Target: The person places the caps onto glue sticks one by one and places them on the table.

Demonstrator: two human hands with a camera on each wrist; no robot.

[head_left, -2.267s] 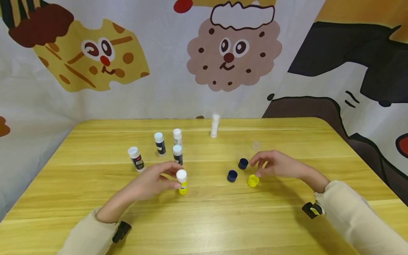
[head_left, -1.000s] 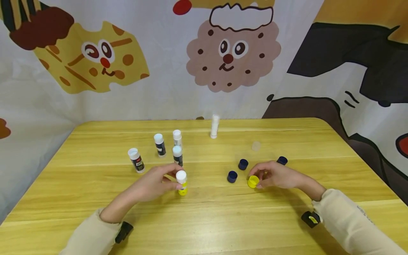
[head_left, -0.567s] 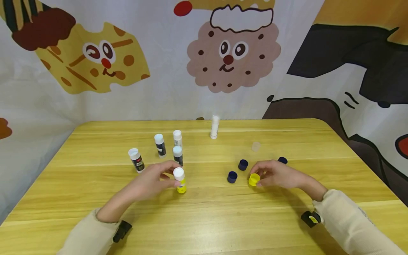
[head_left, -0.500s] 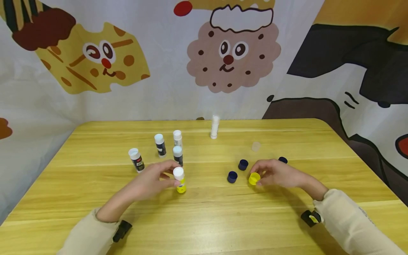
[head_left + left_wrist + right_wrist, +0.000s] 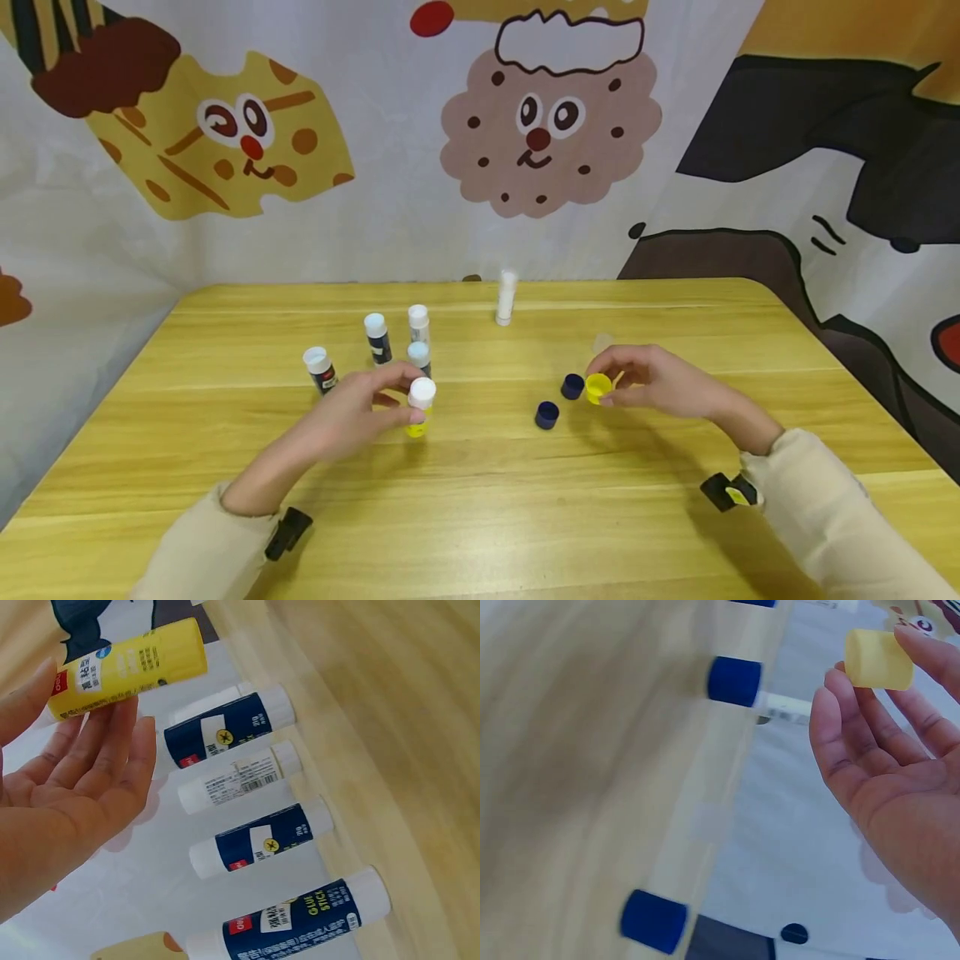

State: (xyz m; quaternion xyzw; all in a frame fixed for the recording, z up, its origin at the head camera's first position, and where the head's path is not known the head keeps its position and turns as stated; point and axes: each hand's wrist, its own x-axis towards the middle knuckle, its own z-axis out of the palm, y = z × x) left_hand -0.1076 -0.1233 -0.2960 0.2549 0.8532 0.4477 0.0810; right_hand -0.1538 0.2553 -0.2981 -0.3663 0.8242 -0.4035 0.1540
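My left hand (image 5: 352,417) holds a yellow glue stick (image 5: 131,667) by its upper part, between thumb and fingers. The stick is raised off the table, its white top (image 5: 422,392) uncapped and pointing up. Across from it, my right hand (image 5: 660,385) pinches a small yellow cap (image 5: 880,660) between thumb and fingertips, also lifted, with its hollow side facing up (image 5: 597,388). Two navy caps, one near (image 5: 547,415) and one farther back (image 5: 572,386), sit just left of that hand. A third navy cap (image 5: 654,921) shows in the right wrist view, hidden in the head view.
Beyond the left hand stand several uncapped glue sticks: navy ones (image 5: 378,340) (image 5: 321,368) (image 5: 420,356) and a white one (image 5: 419,321). Another white stick (image 5: 506,298) is near the table's back edge. A translucent cap (image 5: 602,342) lies behind the right hand. A printed curtain (image 5: 390,233) hangs behind.
My right hand came down to the yellow cap, pinched it and has now lifted it. My left hand has raised the yellow glue stick from the table, shifting slightly left and away.
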